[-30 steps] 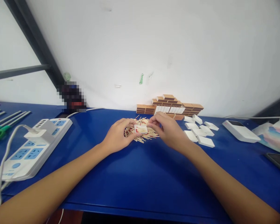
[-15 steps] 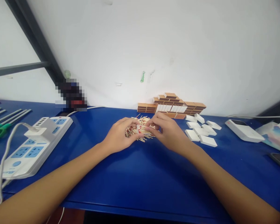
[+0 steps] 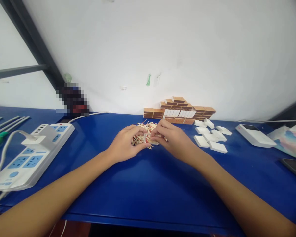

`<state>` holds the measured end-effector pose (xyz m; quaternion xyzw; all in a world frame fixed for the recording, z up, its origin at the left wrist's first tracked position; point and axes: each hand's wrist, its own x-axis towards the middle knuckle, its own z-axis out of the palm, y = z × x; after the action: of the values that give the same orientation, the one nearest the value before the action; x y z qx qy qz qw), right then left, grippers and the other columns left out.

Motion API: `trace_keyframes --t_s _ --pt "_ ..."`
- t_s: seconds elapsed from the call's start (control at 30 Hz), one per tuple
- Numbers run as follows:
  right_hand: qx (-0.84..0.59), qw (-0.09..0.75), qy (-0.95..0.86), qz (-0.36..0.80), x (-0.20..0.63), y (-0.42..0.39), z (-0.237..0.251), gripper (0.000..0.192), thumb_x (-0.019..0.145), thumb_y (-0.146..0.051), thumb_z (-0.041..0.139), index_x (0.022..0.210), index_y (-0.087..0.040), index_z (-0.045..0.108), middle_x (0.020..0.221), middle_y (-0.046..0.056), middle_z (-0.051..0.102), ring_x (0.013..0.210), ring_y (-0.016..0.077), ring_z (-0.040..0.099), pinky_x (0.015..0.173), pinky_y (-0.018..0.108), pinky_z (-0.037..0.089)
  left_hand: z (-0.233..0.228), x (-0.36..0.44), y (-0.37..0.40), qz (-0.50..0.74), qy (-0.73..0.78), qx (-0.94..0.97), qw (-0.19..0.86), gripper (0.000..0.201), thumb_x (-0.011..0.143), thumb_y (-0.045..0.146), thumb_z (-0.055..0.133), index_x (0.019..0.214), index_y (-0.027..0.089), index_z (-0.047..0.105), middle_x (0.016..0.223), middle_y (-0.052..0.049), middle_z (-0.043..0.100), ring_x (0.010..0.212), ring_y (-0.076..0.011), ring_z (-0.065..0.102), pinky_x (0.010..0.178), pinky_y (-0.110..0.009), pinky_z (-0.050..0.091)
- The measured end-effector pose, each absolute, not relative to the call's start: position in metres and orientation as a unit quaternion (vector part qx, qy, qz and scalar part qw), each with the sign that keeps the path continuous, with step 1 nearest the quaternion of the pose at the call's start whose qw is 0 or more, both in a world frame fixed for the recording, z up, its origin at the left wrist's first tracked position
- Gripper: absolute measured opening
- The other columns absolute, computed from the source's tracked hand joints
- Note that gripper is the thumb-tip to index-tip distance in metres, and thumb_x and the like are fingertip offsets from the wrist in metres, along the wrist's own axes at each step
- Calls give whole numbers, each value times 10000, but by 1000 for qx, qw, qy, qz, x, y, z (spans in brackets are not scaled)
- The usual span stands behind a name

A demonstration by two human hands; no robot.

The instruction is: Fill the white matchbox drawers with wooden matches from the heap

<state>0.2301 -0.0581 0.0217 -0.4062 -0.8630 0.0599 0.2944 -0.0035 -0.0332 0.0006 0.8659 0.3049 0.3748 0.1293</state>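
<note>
Matchbox tray (image 3: 147,137), small and white with red match heads showing at its left end, could well buckle or tip: if the left hand (image 3: 124,143) squeezes its thin walls too hard, or the right hand (image 3: 174,140) presses off-centre, matches might spill onto the match pile (image 3: 137,140). A match lying crosswise could also jam against a wall, since the right fingers cover much of that end.

The tray is over the middle of the pile (whether it touches the matches below, I cannot tell). The left fingers are clamped on it, thumb at the near edge and forefinger at the far edge, so it lies between their tips. The right fingertips are bunched at its right end; whether they pinch a match is hidden. Right of the pile lie small white boxes (image 3: 209,136); behind it and to the right stands a matchbox stack (image 3: 179,121).
</note>
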Motion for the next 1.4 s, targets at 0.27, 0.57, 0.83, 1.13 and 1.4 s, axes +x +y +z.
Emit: trace_keyframes --t_s 0.27,0.57,0.83,1.13,1.4 --pt "-419 255 -871 26 228 -62 24 59 1023 -194 540 981 -187 581 1029 78 579 818 184 580 734 324 481 -3 -4 -31 374 309 866 123 373 885 446 787 1156 230 651 1108 -56 733 1036 -247 692 922 -416 555" --pt "-443 219 -869 27 233 -63 29 124 1012 -219 594 896 -199 555 945 47 602 762 172 567 662 291 429 -4 -6 -30 382 313 863 111 374 884 436 792 1152 220 646 1102 -57 735 1014 -239 696 896 -407 561" --pt "-423 235 -875 4 232 -64 29 121 1051 -251 515 953 -203 566 988 72 620 788 180 582 688 301 442 -3 -6 -29 380 316 862 115 382 893 469 772 1158 226 643 1084 -65 740 985 -244 708 876 -410 570" --pt "-428 240 -871 34 232 -63 28 45 1026 -248 569 1001 -215 587 1015 54 625 780 167 572 672 285 418 -2 -5 -31 361 312 870 126 369 890 446 780 1159 231 647 1111 -60 728 1033 -249 686 923 -420 554" --pt "-433 248 -865 44 232 -61 24 49 1011 -203 593 968 -203 615 983 38 590 753 151 556 676 279 404 -1 -5 -33 360 304 873 127 363 910 435 764 1182 230 639 1133 -60 724 1056 -242 680 943 -416 546"
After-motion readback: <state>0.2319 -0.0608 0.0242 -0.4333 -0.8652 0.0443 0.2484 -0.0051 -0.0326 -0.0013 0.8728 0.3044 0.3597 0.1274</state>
